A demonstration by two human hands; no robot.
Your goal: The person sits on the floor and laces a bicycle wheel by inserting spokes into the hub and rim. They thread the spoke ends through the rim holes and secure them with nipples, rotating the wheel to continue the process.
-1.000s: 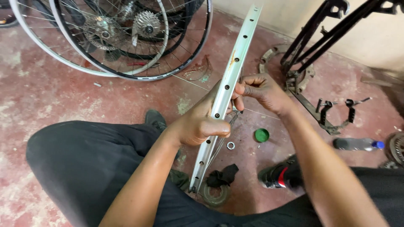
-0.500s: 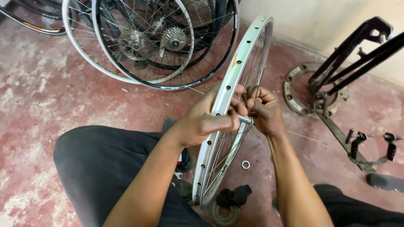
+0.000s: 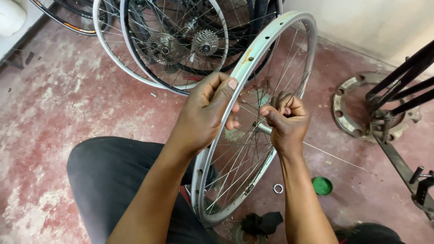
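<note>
I hold a silver spoked bicycle wheel [image 3: 275, 31] upright in front of me, its lower edge near my lap. My left hand [image 3: 210, 110] is wrapped around the rim on its near side. Inside the rim, my right hand [image 3: 287, 122] is closed around the hub axle [image 3: 264, 128] at the middle of the spokes. My dark-trousered leg [image 3: 113, 180] lies under the wheel on the left.
Several other wheels with sprockets [image 3: 181, 40] lean at the back. A black metal stand with a round base [image 3: 361, 113] is at the right. A green cap [image 3: 322, 185], a small metal ring [image 3: 278, 188] and a black rag [image 3: 262, 222] lie on the red floor.
The wheel has turned from edge-on to show its open face and spokes. My right hand moved from the rim to the hub, and my view shifted closer and left.
</note>
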